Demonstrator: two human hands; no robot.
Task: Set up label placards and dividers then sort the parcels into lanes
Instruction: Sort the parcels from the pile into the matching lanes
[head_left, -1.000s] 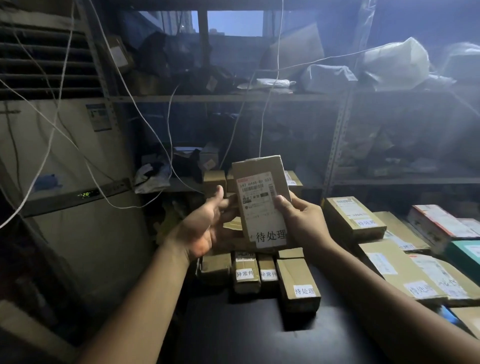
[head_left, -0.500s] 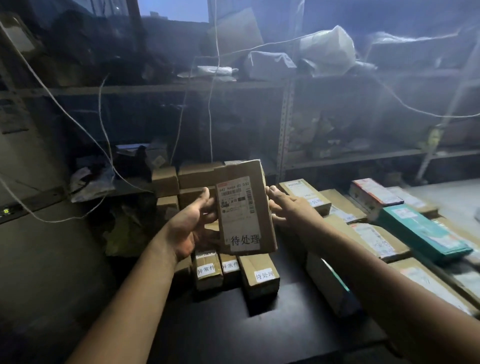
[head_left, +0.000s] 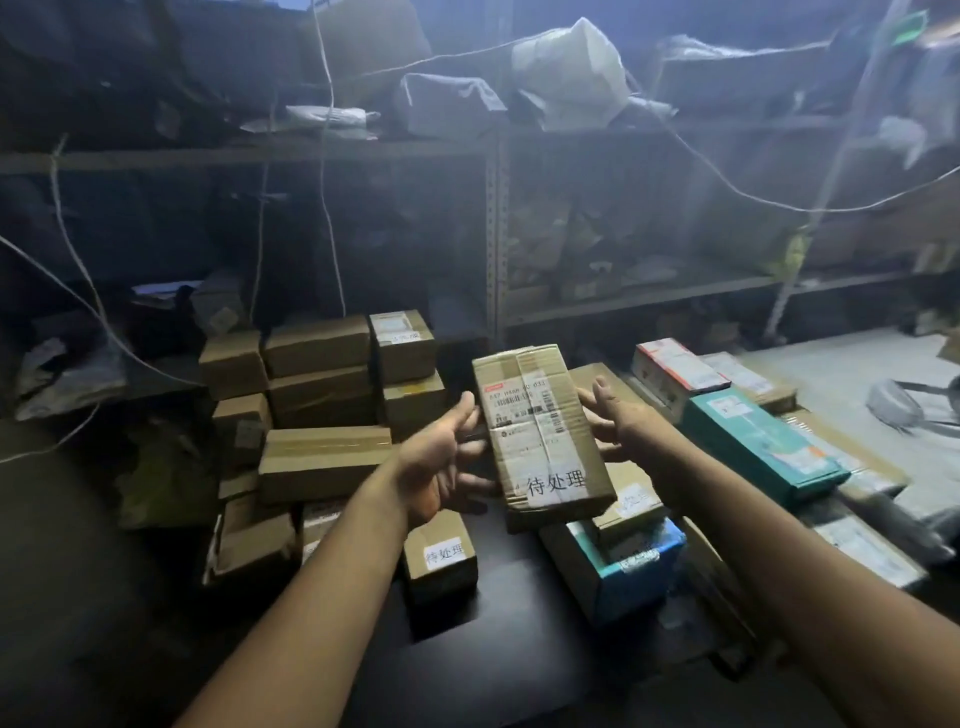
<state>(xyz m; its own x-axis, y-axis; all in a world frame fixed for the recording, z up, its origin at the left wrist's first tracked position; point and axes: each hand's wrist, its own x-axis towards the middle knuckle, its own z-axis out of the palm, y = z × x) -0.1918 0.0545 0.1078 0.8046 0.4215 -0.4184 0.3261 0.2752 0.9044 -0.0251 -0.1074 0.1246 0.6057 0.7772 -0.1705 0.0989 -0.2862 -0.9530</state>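
Right now the brown cardboard parcel (head_left: 543, 436), its white sticker reading 待处理, lies label-up between the two hands. Its long axis runs away from the person, with the far end leaning a little to the left and raised slightly above the near end. Directly under its near end sits a smaller labelled carton (head_left: 631, 501) on top of a blue-ended box (head_left: 618, 564). I cannot tell whether the parcel already rests on that carton or is only carried on fingertips. The left hand (head_left: 441, 462) is at the parcel's left long edge, palm turned inward and fingers spread. Its thumb is up beside the edge and the lower fingers reach toward the parcel's underside. The right hand (head_left: 623, 421) mirrors it at the right long edge, also spread wide, with its fingers just beside or lightly touching the cardboard. Neither hand curls round the parcel, and both stand about equally near it. By my reading the parcel is being set onto the pile beneath it, so the next move turns on whether that narrow carton supports it squarely. Left of the parcel and nearer the person stands a small carton (head_left: 441, 558) with the same 待处理 sticker. Further left is a stack of plain cartons (head_left: 317, 395). To the parcel's right lies a long teal box (head_left: 758, 447) among other parcels, all on a black table (head_left: 519, 675).
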